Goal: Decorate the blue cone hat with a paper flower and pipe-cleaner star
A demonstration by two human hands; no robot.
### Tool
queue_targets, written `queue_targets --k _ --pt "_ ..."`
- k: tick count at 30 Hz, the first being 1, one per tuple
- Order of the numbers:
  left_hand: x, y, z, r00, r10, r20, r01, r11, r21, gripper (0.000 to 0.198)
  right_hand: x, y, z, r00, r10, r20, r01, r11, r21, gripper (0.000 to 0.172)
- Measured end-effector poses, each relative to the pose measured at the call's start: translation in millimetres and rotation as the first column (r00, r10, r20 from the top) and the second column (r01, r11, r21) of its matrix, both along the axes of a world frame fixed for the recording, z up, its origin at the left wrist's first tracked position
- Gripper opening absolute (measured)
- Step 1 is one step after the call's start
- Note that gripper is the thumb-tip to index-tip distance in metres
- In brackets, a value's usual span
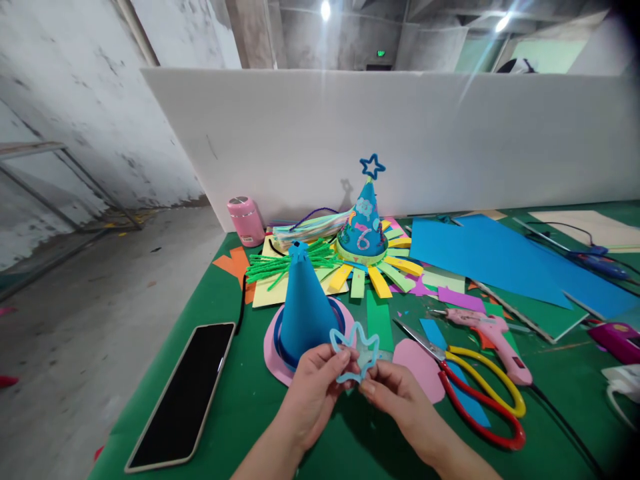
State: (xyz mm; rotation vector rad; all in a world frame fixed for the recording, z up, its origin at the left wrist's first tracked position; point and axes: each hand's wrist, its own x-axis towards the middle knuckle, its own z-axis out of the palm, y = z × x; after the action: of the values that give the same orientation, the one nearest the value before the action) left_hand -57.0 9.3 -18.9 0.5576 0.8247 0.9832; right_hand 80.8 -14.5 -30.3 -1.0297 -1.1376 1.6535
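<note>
A light blue star outline (375,341) is held up near the front middle of the table. My left hand (320,383) pinches its left side, and my right hand (395,398) pinches its lower right edge. Just behind my left hand stands a plain blue paper cone (305,300), upright on a pink round piece (271,350) with a blue ring about its base. Further back is a decorated blue cone hat (364,220) with a 6 on its front, a dark blue star (373,167) at its tip and yellow and green strips fanned around its brim.
A phone (184,393) lies at the left, below a pink flask (246,221). Green fuzzy stems (265,267) lie behind the plain cone. Scissors (475,400), a pink glue gun (493,333) and blue sheets (490,257) are at the right. A white board (400,140) stands behind.
</note>
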Motion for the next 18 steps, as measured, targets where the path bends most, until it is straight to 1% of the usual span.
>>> queue_targets --k 2,4,7,11,13,15,18 --pt "1 0 -0.4 0.998 0.011 -0.058 -0.012 1.000 -0.007 0.011 4 1 2.3 1.000 0.003 0.012 -0.003 0.999 0.042 0.017" --pt "1 0 -0.6 0.995 0.005 -0.098 -0.005 1.000 -0.003 0.013 9 3 5.7 0.998 -0.044 0.046 0.040 0.995 0.093 0.013" --pt "1 -1 -0.2 0.989 -0.001 -0.145 0.002 1.000 0.011 0.013 16 7 10.4 0.982 -0.148 0.120 0.131 0.982 0.139 0.014" --pt "2 0 0.8 0.986 -0.015 -0.166 0.021 0.999 0.035 0.012 13 15 13.5 0.965 -0.196 0.177 0.160 0.967 0.196 0.015" --pt "2 0 0.7 0.988 -0.039 -0.152 0.047 0.998 0.049 0.011 8 18 14.5 0.976 -0.169 0.138 0.144 0.974 0.174 0.014" --pt "2 0 -0.4 0.991 -0.070 -0.115 0.078 0.995 0.062 0.010 1 20 15.2 0.991 -0.121 0.062 0.114 0.987 0.113 0.014" --pt "3 0 -2.9 0.995 -0.092 -0.029 0.094 0.994 0.060 0.012 -7 22 14.8 0.994 -0.106 -0.008 0.106 0.994 0.022 0.017"
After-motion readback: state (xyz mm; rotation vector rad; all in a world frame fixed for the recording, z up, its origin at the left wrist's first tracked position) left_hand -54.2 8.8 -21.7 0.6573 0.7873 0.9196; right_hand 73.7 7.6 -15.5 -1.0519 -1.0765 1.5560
